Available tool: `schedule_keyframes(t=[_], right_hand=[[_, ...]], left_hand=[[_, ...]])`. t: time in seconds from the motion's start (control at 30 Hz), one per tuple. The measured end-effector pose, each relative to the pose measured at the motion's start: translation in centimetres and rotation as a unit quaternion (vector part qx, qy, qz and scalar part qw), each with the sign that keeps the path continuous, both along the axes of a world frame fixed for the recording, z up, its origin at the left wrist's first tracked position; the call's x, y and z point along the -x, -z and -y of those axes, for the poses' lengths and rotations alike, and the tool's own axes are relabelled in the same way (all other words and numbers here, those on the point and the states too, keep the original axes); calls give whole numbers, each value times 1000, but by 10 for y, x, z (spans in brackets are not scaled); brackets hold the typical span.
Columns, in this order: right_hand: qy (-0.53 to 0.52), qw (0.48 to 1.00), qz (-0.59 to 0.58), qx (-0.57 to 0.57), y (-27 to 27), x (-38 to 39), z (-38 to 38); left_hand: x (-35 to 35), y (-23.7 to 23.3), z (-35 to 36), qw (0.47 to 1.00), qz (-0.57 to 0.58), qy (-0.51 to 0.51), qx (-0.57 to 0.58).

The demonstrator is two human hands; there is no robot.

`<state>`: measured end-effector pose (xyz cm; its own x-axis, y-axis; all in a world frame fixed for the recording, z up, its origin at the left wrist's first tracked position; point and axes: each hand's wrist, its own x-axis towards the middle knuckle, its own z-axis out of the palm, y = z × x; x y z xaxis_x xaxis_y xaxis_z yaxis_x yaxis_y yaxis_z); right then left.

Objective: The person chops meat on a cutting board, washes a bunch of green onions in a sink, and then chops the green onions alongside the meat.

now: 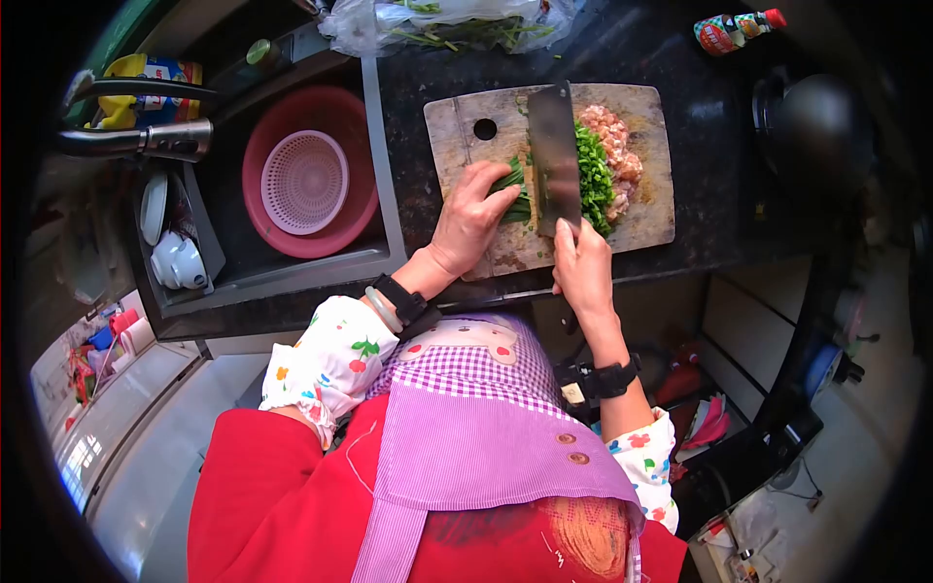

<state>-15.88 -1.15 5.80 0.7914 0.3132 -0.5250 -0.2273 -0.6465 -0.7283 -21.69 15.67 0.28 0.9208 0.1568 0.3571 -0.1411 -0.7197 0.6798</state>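
Note:
A worn wooden cutting board (457,131) lies on the dark counter. My right hand (583,260) is closed round the handle of a wide cleaver (555,146), whose blade stands over the middle of the board. With curled fingers, my left hand (474,209) presses a bunch of long green stalks (515,189) against the board, just left of the blade. Right of the blade sits a heap of chopped greens (592,175). Beyond it, touching the greens, is a pile of pale pink minced meat (619,151). The blade hides part of the board and the cut ends of the stalks.
To the left is a sink holding a red basin (255,165) with a pink colander (303,183) inside. A faucet (175,141) reaches over the sink. A plastic bag of greens (457,27) lies behind the board, and a red-capped bottle (729,31) lies at back right.

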Motion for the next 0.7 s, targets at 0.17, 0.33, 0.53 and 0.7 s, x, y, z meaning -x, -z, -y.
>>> schedule_keyframes(t=[0.17,0.33,0.53,0.7], right_hand=[[1,999,-36,7,-26,11,14],[-79,990,118,14,-38,24,26],[-115,986,107,55,-36,31,30],[-129,979,113,107,-16,21,5]], left_hand=[[0,8,4,1000,-10,-11,14],[-1,8,16,998,-9,9,69],[0,11,13,997,9,-2,82],[1,15,15,997,20,2,68]])
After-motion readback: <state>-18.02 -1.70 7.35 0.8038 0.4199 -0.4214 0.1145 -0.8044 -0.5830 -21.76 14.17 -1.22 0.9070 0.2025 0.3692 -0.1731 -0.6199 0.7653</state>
